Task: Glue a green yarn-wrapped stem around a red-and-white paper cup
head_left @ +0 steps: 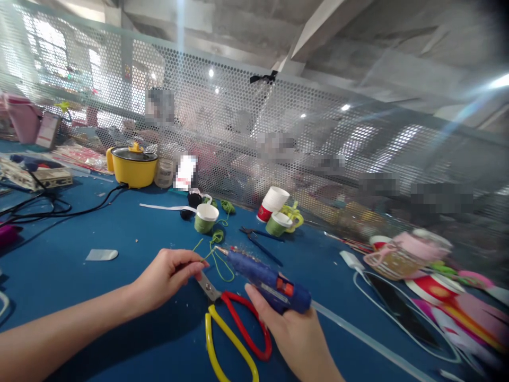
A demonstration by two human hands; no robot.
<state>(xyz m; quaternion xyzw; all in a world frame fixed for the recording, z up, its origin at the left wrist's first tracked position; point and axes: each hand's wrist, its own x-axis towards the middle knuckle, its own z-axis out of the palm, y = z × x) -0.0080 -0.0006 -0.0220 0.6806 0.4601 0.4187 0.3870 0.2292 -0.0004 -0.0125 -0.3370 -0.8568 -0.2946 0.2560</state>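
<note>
Over the blue table, your right hand grips the glue gun while your left hand pinches green string.

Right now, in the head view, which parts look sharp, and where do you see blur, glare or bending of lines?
In the head view, the blue glue gun in the right hand and the scissors look sharp; the pink jar at right is smeared; a light streak flares at upper right; the perforated screen bows like wide-angle distortion.
</note>
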